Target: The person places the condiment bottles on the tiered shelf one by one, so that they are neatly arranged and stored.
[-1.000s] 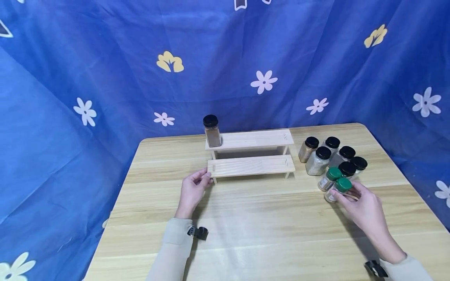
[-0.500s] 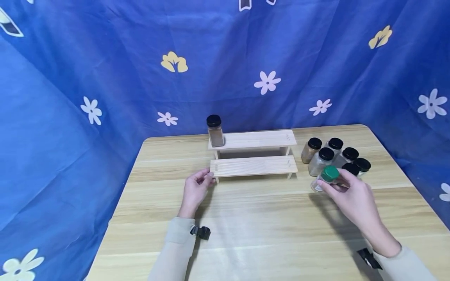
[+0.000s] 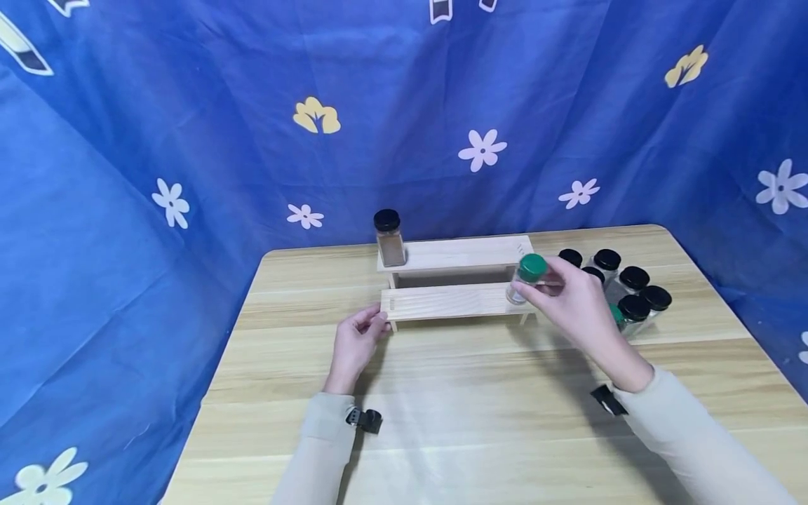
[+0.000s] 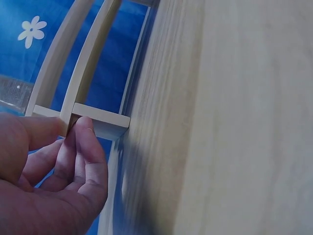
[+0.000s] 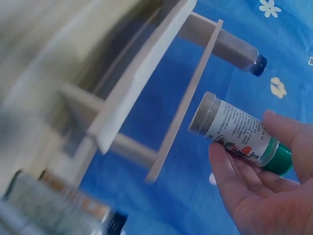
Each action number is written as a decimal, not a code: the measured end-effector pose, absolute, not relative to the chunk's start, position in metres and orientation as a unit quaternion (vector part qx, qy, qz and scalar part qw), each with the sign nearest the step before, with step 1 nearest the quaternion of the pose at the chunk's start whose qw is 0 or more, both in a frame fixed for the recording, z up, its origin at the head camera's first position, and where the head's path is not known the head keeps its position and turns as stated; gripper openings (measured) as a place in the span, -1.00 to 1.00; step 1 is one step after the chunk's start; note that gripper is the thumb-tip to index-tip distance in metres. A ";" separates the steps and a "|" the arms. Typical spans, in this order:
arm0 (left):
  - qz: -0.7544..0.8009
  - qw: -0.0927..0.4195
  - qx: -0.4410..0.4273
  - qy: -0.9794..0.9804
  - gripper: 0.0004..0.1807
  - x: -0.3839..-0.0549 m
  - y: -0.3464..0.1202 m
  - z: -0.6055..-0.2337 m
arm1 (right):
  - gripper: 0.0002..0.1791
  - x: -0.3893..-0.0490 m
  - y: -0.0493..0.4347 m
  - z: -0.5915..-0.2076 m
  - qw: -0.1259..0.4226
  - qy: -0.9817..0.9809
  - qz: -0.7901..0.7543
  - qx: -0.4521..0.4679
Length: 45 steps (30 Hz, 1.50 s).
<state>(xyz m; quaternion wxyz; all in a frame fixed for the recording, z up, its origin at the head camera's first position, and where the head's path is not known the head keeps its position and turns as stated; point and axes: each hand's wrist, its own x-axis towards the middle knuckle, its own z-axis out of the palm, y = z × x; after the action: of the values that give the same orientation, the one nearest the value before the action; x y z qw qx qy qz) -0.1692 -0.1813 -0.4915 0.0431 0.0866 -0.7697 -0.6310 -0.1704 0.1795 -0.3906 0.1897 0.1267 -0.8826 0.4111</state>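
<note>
My right hand grips a green-capped spice jar by its sides. In the head view the jar overlaps the right end of the lower tier of a pale wooden two-step shelf. The right wrist view shows its printed label and a brownish filling near the base. With thumb and fingers, my left hand pinches the lower tier's left end, seen close in the left wrist view on the wooden board. On the upper tier's left end stands a brown-filled, black-lidded jar.
Right of the shelf stand several black-lidded jars, some partly behind my right hand. Another green lid peeks out beside my right wrist. A blue flowered curtain hangs behind the wooden table.
My right hand has lifted the green-capped jar from the group at the right and carried it left and back to the shelf. The left hand keeps its place at the shelf's end.
</note>
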 end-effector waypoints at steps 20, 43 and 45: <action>-0.628 0.044 0.080 -0.773 -0.63 -0.166 -0.181 -0.487 | -0.60 -0.242 0.074 -0.364 0.141 -0.863 0.453 0.176; -0.641 0.050 0.087 -0.761 -0.62 -0.166 -0.178 -0.489 | -0.59 -0.275 0.033 -0.374 0.135 -0.877 0.430 0.167; -0.642 0.050 0.088 -0.760 -0.62 -0.167 -0.177 -0.488 | -0.58 -0.276 0.032 -0.375 0.136 -0.877 0.429 0.166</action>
<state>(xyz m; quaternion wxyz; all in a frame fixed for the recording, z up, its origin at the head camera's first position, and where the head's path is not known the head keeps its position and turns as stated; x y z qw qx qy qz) -0.1665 -0.1775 -0.4884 0.0504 0.0883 -0.7602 -0.6417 -0.2762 0.0321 -0.3754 0.1362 0.1657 -0.8774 0.4291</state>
